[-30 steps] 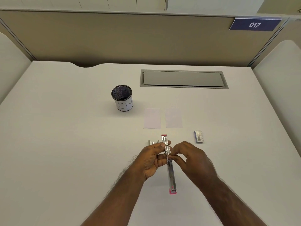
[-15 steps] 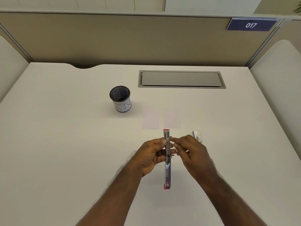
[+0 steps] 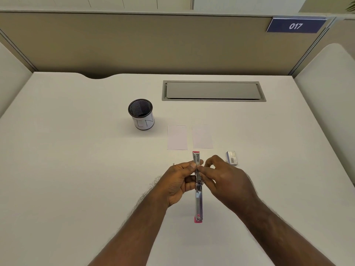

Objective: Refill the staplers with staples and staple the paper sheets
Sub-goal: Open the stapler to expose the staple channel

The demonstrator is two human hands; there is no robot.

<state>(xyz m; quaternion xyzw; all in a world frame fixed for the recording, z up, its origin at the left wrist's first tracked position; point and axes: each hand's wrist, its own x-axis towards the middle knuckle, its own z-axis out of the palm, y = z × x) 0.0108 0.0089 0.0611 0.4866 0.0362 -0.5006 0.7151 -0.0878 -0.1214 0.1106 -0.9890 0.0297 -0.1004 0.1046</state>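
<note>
A pink and metal stapler (image 3: 198, 202), swung fully open into one long strip, is held above the desk in front of me. My left hand (image 3: 178, 182) grips its middle from the left. My right hand (image 3: 226, 181) pinches at the metal channel near the hinge from the right; whether staples sit between its fingertips I cannot tell. Two small white paper sheets (image 3: 177, 137) (image 3: 202, 136) lie side by side beyond the stapler. A small staple box (image 3: 232, 158) lies to the right of my right hand.
A black mesh pen cup (image 3: 141, 114) with a white label stands to the left of the sheets. A grey cable hatch (image 3: 213, 91) is set into the desk (image 3: 76, 169) at the back. Beige partition walls enclose three sides. A tiny metal piece (image 3: 173, 164) lies left of my left hand.
The open stapler has straightened from a slight tilt and moved a little away from me. My right fingers have slid up along the metal channel.
</note>
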